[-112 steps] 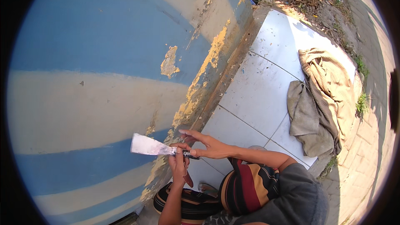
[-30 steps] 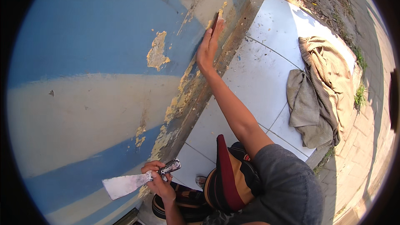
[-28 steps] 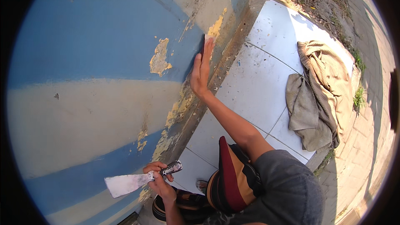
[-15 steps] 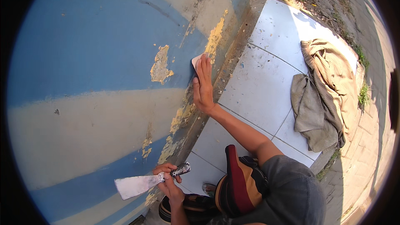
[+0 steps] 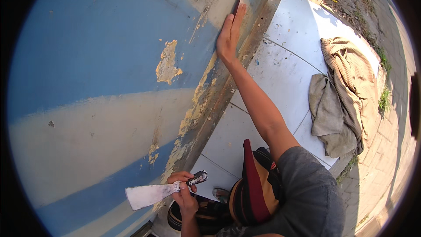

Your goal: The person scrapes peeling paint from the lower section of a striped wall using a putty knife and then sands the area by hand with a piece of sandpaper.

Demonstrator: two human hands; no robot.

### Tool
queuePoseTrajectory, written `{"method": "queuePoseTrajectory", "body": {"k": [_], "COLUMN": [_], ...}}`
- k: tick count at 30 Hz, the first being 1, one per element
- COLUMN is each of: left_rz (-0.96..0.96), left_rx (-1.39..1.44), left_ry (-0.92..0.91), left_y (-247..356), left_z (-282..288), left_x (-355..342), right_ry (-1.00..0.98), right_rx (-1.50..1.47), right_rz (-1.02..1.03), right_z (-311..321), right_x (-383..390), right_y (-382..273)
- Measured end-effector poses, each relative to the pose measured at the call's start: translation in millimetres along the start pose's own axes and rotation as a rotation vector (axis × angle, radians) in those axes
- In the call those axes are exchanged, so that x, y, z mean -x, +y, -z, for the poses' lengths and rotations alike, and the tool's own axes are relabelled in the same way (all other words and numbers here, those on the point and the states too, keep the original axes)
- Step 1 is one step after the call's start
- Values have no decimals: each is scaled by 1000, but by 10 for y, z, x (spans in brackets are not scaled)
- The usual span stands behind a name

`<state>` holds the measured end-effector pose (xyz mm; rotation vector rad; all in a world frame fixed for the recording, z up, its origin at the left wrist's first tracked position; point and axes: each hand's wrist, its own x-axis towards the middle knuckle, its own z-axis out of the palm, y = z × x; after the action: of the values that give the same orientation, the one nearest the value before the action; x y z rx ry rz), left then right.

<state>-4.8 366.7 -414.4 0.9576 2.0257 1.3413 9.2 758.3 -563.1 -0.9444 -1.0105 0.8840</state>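
My left hand (image 5: 186,196) is closed around the dark, paint-spattered handle of a putty knife (image 5: 149,195). Its wide whitish blade points left, in front of the wall's lower part. With the arm stretched far forward, my right hand (image 5: 229,39) presses flat against the painted wall (image 5: 105,52), near its base. Under those fingers is a thin piece of what looks like sandpaper (image 5: 237,6), only its dark edge showing. Peeled yellowish paint (image 5: 187,120) runs along the wall's foot, and a bare flaked patch (image 5: 167,63) lies left of my right hand.
White floor tiles (image 5: 280,70) with scattered paint flakes adjoin the wall. A tan ribbed cloth (image 5: 351,68) and a grey-brown cloth (image 5: 326,105) lie crumpled on them. Beyond the tile edge are dirt, weeds and paving (image 5: 381,145). My bent knee in striped fabric (image 5: 254,184) is close below.
My right hand has slid forward along the wall with the sandpaper, turning so its edge shows. My left hand keeps the putty knife in nearly the same place.
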Motion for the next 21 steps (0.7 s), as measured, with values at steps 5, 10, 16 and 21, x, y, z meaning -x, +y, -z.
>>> {"method": "queuePoseTrajectory", "body": {"k": [5,10,16,21], "left_rz": [-25,-12,15,30], "left_rx": [30,-67,-35,-34], "left_ry": [41,-17,-8,-2], "left_y": [85,72,36,67], "left_z": [88,53,34,120], "left_x": [5,36,56,81], "right_ry": [-229,-272,-154,-336], "right_rx": [29,-44,-63,-15], "right_rz": [33,-16,-129,-91], "right_z": [89,22,280,47], "right_x": [737,1226,65,1408], "right_y": [-56,-110,359,162]}}
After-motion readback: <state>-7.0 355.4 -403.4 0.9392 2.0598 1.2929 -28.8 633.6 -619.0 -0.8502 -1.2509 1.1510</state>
